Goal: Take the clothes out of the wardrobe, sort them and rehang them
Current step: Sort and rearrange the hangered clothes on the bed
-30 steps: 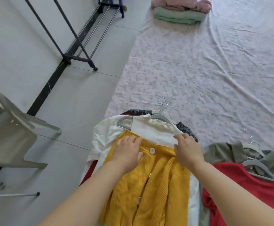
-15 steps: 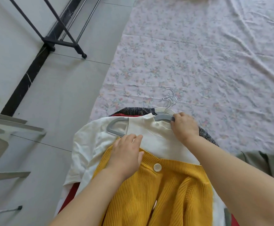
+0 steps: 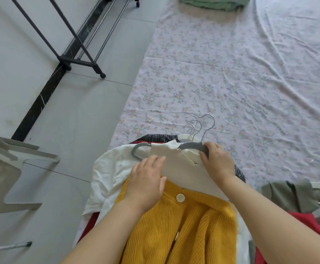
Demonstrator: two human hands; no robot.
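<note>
Gripping the grey hanger (image 3: 192,146) (top of the floor pile), the right hand (image 3: 217,164) should draw it out level while the flat, open left hand (image 3: 147,182) pins the white top (image 3: 176,164).

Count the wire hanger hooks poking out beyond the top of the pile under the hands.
4, bunched just beyond the right hand: the tallest hook rises from the grey hanger; three smaller hooks overlap to its left. More may be hidden.
</note>
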